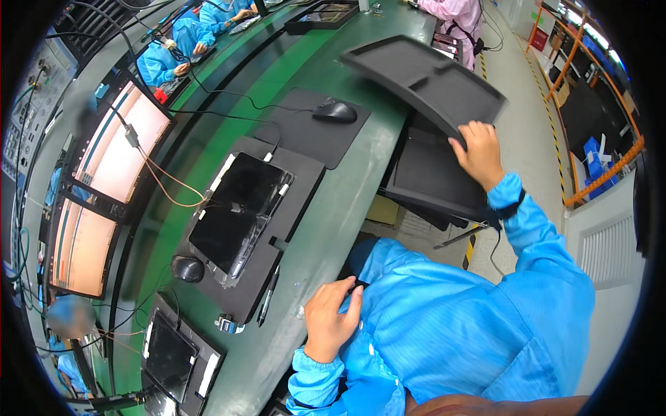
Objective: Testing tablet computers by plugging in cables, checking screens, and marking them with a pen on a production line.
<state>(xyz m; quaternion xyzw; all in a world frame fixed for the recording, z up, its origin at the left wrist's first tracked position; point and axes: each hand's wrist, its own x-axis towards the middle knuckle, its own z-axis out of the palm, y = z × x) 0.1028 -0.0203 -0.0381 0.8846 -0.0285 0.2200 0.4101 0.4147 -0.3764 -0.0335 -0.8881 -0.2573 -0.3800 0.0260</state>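
One dark tray (423, 80) tilts in your right hand (477, 152), pinched at its near edge, long axis toward ten o'clock; left hand (331, 317) rests loosely curled, empty, at seven o'clock

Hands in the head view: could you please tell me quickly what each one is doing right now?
Left hand: loosely curled at the green table edge, holding nothing visible.
Right hand: closed on the dark tray, lifting it tilted.

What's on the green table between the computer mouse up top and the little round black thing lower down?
In the head view, between the mouse and the round black thing lies a dark glossy screen panel, resting on a black mat on the green table.
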